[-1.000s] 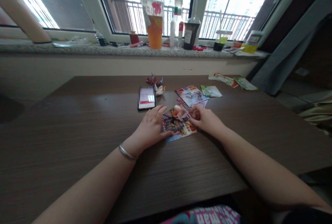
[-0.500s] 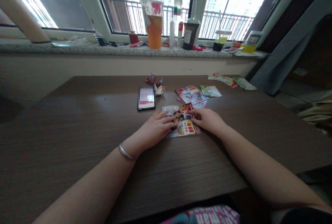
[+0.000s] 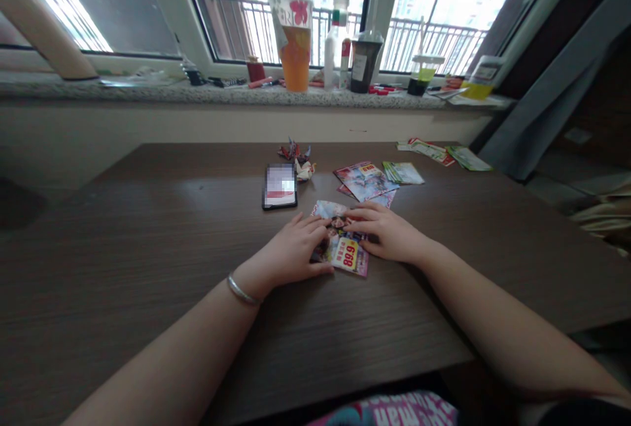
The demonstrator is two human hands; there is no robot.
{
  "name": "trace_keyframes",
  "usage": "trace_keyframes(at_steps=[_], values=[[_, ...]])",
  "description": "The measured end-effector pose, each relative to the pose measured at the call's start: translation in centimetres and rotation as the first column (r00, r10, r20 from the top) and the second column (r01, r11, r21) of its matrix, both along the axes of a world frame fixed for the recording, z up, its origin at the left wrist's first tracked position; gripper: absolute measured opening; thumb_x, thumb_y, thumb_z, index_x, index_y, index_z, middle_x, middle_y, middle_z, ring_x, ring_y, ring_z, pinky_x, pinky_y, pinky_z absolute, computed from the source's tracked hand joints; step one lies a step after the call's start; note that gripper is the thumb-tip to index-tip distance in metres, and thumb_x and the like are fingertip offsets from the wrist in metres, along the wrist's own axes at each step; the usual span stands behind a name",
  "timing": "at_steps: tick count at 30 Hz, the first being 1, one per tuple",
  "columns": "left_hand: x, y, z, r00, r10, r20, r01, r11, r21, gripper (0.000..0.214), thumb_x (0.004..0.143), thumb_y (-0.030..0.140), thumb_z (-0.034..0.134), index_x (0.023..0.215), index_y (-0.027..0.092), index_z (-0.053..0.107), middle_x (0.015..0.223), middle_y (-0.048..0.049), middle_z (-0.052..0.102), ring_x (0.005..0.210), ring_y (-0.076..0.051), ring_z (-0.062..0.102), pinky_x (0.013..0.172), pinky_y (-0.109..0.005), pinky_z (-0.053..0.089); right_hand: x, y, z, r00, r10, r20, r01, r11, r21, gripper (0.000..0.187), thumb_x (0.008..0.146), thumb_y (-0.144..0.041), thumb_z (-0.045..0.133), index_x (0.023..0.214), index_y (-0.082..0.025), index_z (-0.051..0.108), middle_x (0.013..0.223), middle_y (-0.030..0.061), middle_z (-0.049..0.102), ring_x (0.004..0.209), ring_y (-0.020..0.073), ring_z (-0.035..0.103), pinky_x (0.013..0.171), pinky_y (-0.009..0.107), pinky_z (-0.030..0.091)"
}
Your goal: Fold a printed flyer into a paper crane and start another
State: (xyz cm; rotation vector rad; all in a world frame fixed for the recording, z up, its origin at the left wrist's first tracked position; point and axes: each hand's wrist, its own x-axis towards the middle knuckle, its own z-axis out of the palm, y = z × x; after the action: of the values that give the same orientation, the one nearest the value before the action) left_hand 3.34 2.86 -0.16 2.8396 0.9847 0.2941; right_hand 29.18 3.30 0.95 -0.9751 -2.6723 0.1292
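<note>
A colourful printed paper flyer (image 3: 349,254) with a yellow price label lies on the table in front of me, slightly turned. My left hand (image 3: 294,250) rests on its left side, fingers stretched out and the thumb near the lower edge. From the right, my right hand (image 3: 392,232) reaches over the sheet with its fingers extended and apart on the paper. Both hands cover parts of the flyer's sides. Just beyond it lie more printed flyers (image 3: 367,179), overlapping in a loose pile.
Left of the flyers lies a phone (image 3: 280,186) with a lit screen. Behind it sit a white folded paper figure (image 3: 304,170) and a red-purple one (image 3: 294,149). Green cards (image 3: 404,173) and leaflets (image 3: 428,152) lie at the back right. Drinks, including an orange one (image 3: 296,58), line the windowsill.
The flyer has turned and looks narrower, its right-hand flap no longer showing. My right hand has moved left over the paper, and my left thumb has spread toward the lower edge.
</note>
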Motion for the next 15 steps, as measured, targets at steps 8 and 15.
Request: trace_keyframes(at_steps=[8, 15], values=[[0.02, 0.37, -0.37, 0.999, -0.022, 0.035, 0.023, 0.999, -0.022, 0.079, 0.078, 0.057, 0.064, 0.143, 0.021, 0.035, 0.145, -0.0103, 0.046, 0.136, -0.028, 0.038, 0.115, -0.046, 0.022, -0.2, -0.27, -0.25, 0.994, 0.108, -0.008, -0.108, 0.988, -0.108, 0.05, 0.079, -0.015, 0.057, 0.129, -0.024, 0.059, 0.137, 0.003, 0.057, 0.132, 0.0214, 0.044, 0.111, 0.043, 0.035], [-0.23, 0.73, -0.38, 0.999, -0.039, 0.02, 0.041, 0.995, -0.095, 0.067, 0.086, 0.059, 0.054, 0.141, 0.023, 0.042, 0.15, -0.0071, 0.039, 0.14, -0.027, 0.032, 0.116, -0.043, 0.023, 0.28, -0.48, 0.36, 0.991, 0.13, -0.023, -0.132, 0.976, -0.172, 0.047, 0.081, -0.022, 0.059, 0.128, -0.021, 0.061, 0.137, 0.0071, 0.056, 0.129, 0.0226, 0.048, 0.111, 0.043, 0.035]])
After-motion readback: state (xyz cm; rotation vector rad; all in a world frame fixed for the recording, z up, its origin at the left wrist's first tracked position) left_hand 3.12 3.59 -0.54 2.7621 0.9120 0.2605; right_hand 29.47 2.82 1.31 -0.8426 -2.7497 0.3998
